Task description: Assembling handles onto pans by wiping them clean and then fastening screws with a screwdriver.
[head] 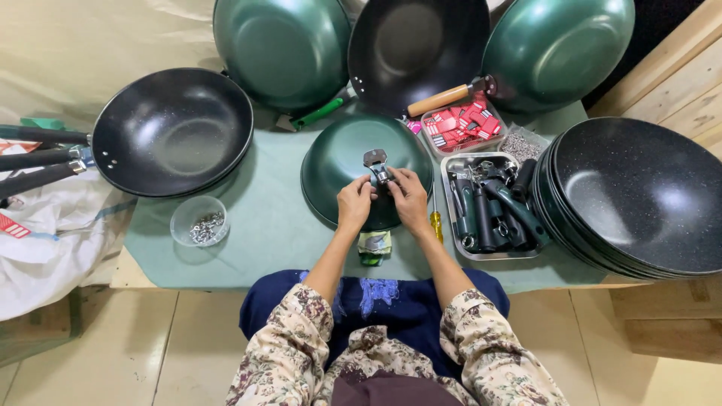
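Observation:
A green wok [342,154] lies upside down on the green mat [263,233] in front of me. A small metal handle bracket [375,162] sits on its rim side nearest me. My left hand [354,201] and my right hand [408,197] both pinch the bracket's lower end from either side, resting on the wok. A yellow-handled screwdriver [435,222] lies just right of my right hand. A small green packet [374,246] lies under my wrists at the wok's near edge.
A metal tray [456,248] of dark green handles and a tray of red pieces [460,124] sit to the right. A stack of black woks [639,195] stands far right. A black wok [173,131] lies left, a clear bowl of small metal parts [200,222] beside it. Further woks lean behind.

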